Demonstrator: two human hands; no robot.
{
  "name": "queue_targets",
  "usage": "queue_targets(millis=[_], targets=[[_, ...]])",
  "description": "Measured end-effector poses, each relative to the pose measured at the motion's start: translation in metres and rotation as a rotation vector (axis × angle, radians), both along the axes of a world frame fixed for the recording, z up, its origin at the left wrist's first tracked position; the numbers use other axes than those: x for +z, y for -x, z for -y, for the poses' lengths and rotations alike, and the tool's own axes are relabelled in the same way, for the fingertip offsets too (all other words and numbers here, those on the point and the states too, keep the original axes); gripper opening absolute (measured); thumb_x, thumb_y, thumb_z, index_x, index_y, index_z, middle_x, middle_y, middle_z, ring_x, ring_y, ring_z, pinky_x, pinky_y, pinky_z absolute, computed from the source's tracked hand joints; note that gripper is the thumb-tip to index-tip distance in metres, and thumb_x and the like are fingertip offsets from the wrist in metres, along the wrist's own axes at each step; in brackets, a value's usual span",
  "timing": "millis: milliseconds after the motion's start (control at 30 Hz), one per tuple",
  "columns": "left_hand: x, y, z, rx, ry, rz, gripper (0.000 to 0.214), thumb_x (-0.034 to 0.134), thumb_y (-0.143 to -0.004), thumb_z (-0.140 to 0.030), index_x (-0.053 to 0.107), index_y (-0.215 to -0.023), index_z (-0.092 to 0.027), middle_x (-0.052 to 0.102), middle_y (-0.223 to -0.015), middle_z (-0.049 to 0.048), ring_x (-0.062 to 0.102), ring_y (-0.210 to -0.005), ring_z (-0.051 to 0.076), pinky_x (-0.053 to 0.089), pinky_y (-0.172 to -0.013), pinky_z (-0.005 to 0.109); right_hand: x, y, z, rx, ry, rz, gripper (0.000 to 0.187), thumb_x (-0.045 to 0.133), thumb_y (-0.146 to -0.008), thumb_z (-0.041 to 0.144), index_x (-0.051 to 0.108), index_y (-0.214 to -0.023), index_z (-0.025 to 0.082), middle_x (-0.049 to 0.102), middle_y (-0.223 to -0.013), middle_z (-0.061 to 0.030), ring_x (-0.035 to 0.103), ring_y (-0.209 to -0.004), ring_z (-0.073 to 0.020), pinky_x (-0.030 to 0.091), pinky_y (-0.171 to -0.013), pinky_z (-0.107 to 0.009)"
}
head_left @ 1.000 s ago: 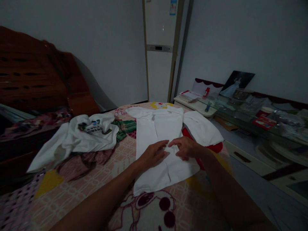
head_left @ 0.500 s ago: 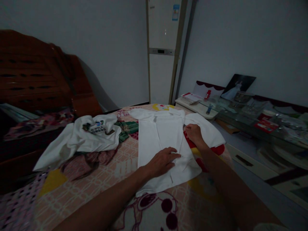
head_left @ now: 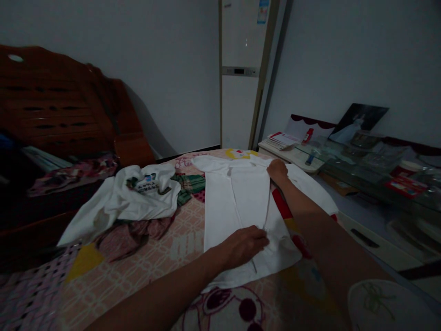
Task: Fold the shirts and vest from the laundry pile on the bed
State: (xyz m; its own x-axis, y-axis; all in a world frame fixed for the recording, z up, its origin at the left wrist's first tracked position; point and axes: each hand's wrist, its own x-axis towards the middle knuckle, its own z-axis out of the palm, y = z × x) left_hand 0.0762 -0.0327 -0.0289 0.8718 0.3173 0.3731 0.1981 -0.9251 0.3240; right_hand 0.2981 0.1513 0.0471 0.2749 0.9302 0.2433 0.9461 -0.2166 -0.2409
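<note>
A white shirt [head_left: 220, 207] lies spread on a patterned cloth [head_left: 144, 271], a short sleeve at its upper left and part of its body folded over in the middle. My left hand [head_left: 245, 248] rests on the lower middle of the shirt, its fingers drawn together on a pinch of the fabric. Up at the shirt's right shoulder, my right hand [head_left: 277, 171] is closed on the fabric edge. More white fabric [head_left: 312, 188] spreads to the right of that hand; whether it belongs to the same shirt I cannot tell.
Left of the shirt lies a crumpled white printed garment [head_left: 148, 193] with green and reddish cloths beneath. A wooden bench [head_left: 62, 110] stands at far left. A glass-topped cabinet [head_left: 361, 170] with clutter borders the right side. Behind stands a tall white cabinet-like appliance [head_left: 239, 105].
My right hand has moved up to the shirt's shoulder. The fingers of my left hand, spread before, have closed on the fabric. The view has shifted slightly left.
</note>
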Motion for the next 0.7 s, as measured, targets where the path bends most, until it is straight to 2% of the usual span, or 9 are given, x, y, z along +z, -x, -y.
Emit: queue_targets(millis=[200, 333, 433, 500, 567, 700], targets=[[0.011, 0.004, 0.002, 0.007, 0.105, 0.158, 0.033, 0.035, -0.096, -0.01, 0.066, -0.108, -0.015, 0.066, -0.113, 0.0109, 0.063, -0.103, 0.016, 0.051, -0.093, 0.026, 0.012, 0.032, -0.023, 0.051, 0.022, -0.14, 0.028, 0.052, -0.079, 0.01, 0.073, -0.097, 0.01, 0.071, -0.107, -0.0166, 0.065, -0.101, -0.0257, 0.05, -0.084, -0.032], [0.018, 0.007, 0.004, -0.01, 0.167, 0.114, 0.029, 0.034, -0.096, -0.011, 0.064, -0.098, -0.015, 0.066, -0.105, 0.0097, 0.064, -0.095, 0.014, 0.052, -0.088, 0.024, -0.001, 0.067, -0.024, 0.176, 0.064, -0.248, 0.026, 0.057, -0.074, 0.008, 0.074, -0.093, 0.007, 0.073, -0.095, -0.0168, 0.066, -0.089, -0.0235, 0.05, -0.079, -0.03], [0.021, 0.01, 0.003, -0.036, 0.162, 0.065, 0.023, 0.038, -0.094, -0.011, 0.061, -0.097, -0.015, 0.064, -0.101, 0.0083, 0.063, -0.091, 0.014, 0.052, -0.085, 0.024, -0.013, 0.079, -0.019, 0.324, 0.121, -0.35, 0.022, 0.06, -0.073, 0.01, 0.075, -0.089, 0.008, 0.073, -0.075, -0.0106, 0.064, -0.069, -0.0172, 0.05, -0.067, -0.026], [0.022, 0.012, 0.003, -0.059, 0.148, 0.047, 0.019, 0.042, -0.091, -0.01, 0.059, -0.096, -0.016, 0.063, -0.099, 0.0076, 0.062, -0.089, 0.015, 0.051, -0.083, 0.024, -0.017, 0.075, -0.015, 0.401, 0.144, -0.403, 0.021, 0.06, -0.074, 0.012, 0.075, -0.088, 0.009, 0.072, -0.069, -0.0072, 0.061, -0.062, -0.0137, 0.049, -0.062, -0.023], [0.022, 0.012, 0.003, -0.076, 0.139, 0.028, 0.016, 0.045, -0.087, -0.009, 0.057, -0.094, -0.016, 0.063, -0.098, 0.0067, 0.061, -0.089, 0.015, 0.05, -0.082, 0.023, -0.017, 0.061, -0.013, 0.449, 0.121, -0.46, 0.024, 0.058, -0.075, 0.013, 0.076, -0.091, 0.01, 0.073, -0.073, -0.0062, 0.061, -0.063, -0.012, 0.048, -0.063, -0.022], [0.023, 0.011, 0.002, -0.068, 0.122, -0.012, 0.014, 0.05, -0.085, -0.01, 0.057, -0.094, -0.018, 0.063, -0.096, 0.0051, 0.06, -0.086, 0.015, 0.049, -0.079, 0.023, -0.015, 0.025, -0.003, 0.385, -0.021, -0.535, 0.034, 0.053, -0.076, 0.012, 0.076, -0.1, 0.012, 0.076, -0.092, -0.0065, 0.066, -0.077, -0.0135, 0.05, -0.073, -0.023]])
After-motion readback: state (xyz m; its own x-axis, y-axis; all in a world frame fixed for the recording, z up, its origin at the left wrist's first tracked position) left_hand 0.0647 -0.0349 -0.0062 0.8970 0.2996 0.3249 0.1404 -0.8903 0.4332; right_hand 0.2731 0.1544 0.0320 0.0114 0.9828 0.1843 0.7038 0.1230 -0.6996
